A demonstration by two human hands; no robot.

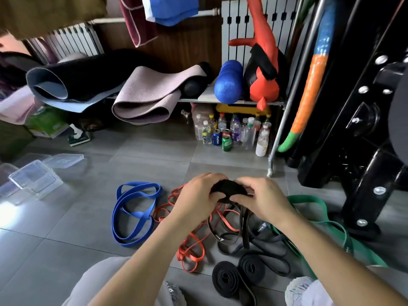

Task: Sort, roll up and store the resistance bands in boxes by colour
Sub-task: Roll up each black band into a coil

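Nearest the knees, on the grey floor (66, 239), two rolled black bands (227, 281) lie side by side. Above them, the left hand (196, 195) and right hand (262, 197) both pinch a part-rolled black band (228, 189), its tail hanging to the loose dark bands (254, 246) below. Orange bands (189, 238) and a blue band (132, 215) lie to its left and a green band (313, 200) to its right. Farther left stand clear boxes (35, 180).

Bare grey floor (88, 217) between clear boxes (35, 180) and blue band (137, 214); black rack (379, 164) close on the right
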